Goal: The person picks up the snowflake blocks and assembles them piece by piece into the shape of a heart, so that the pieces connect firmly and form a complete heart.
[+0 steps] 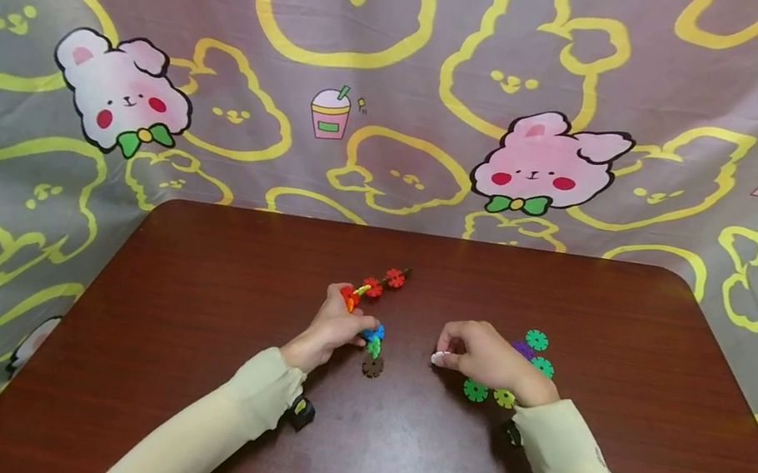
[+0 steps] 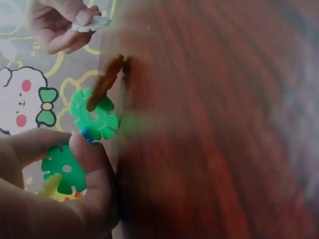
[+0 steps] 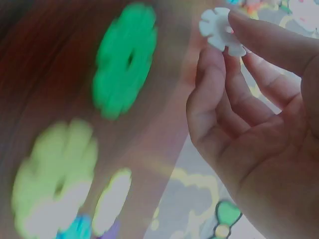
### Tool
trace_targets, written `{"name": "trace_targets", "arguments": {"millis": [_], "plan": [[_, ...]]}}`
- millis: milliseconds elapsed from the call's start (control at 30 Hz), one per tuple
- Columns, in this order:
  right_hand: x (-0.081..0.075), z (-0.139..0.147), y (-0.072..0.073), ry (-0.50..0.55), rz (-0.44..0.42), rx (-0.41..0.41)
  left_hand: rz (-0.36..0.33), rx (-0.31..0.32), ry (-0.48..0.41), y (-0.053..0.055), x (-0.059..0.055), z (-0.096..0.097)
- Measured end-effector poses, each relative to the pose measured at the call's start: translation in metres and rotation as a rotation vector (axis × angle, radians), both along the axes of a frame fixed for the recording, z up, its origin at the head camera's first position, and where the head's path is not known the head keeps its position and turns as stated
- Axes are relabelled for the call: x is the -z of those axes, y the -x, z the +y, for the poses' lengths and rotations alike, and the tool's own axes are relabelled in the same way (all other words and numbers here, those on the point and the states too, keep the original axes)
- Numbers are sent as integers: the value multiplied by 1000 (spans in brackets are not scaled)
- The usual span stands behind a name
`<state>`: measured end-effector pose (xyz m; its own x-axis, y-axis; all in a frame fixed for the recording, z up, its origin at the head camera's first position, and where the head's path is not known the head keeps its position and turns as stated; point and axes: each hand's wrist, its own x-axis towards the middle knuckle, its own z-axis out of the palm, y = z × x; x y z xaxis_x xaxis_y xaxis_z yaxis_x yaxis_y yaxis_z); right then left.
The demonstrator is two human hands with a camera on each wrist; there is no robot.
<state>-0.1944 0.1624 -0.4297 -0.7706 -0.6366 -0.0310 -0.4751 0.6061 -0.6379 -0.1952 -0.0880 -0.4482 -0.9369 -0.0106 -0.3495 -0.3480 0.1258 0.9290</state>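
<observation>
Well, a big bunny cloth (image 1: 411,162) hangs behind a brown table (image 1: 634,341). Over it, the left hand (image 1: 331,328) curls its fingers round a bright chain (image 1: 372,287) of notched discs. The right hand (image 1: 489,357), near loose discs (image 1: 475,391), pinches one little white disc (image 3: 217,29) between thumb and fingers, apart from the chain.

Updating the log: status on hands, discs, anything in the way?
Left hand grips linked discs. Right hand pinches white disc, unattached. Other discs near it; nothing seen blocking between hands.
</observation>
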Motion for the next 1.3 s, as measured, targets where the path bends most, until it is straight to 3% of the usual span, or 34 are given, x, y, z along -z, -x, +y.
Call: {"name": "trace_targets", "arguments": {"millis": [133, 333, 600, 800, 900, 1000, 1133, 1233, 1300], "plan": [[1, -17, -3, -1, 12, -51, 8, 16, 75, 0, -3, 0], [2, -32, -4, -26, -3, -63, 68, 29, 178, 1, -6, 0], [2, -46, -3, -18, -15, -95, 69, 35, 420, -3, -10, -9], [5, -51, -4, 5, 17, -99, 26, 83, 422, -4, -16, -20], [6, -53, -5, 15, 38, -100, 42, 89, 424, -5, -18, -25], [7, -55, -5, 10, 43, -99, 88, 59, 438, -10, -18, -31], [6, -58, -6, -7, 54, -89, 202, 36, 480, -22, -19, -39], [6, -61, -6, -19, 89, -79, 216, 95, 433, -32, -18, -44], [6, -63, -6, -25, 102, -66, 168, 166, 354, -37, -16, -45]]}}
